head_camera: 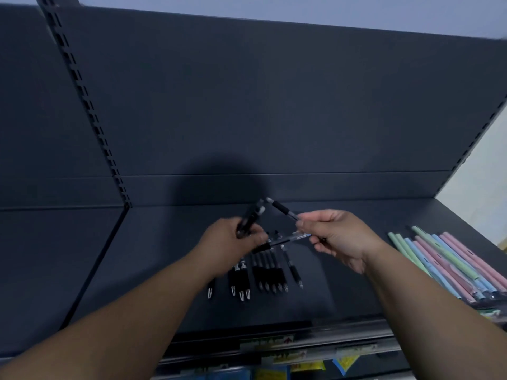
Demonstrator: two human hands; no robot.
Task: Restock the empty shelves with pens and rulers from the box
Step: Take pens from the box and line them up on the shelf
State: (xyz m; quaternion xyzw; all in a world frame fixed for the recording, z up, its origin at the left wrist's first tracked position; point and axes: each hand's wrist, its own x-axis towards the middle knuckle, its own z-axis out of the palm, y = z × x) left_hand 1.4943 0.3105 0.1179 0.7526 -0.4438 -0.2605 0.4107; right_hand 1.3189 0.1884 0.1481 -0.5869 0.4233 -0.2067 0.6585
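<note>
black pen [282, 209] pinched in right hand [338, 238], left hand [230, 239] grips more pens [251, 216], likely to extend the row [267, 275] on shelf [164, 256].

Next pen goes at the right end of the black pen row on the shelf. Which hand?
Right, probably. The right hand pinches a black pen nearer the pen row at its right end; the left hand grips its pens over the row's left half.
</note>
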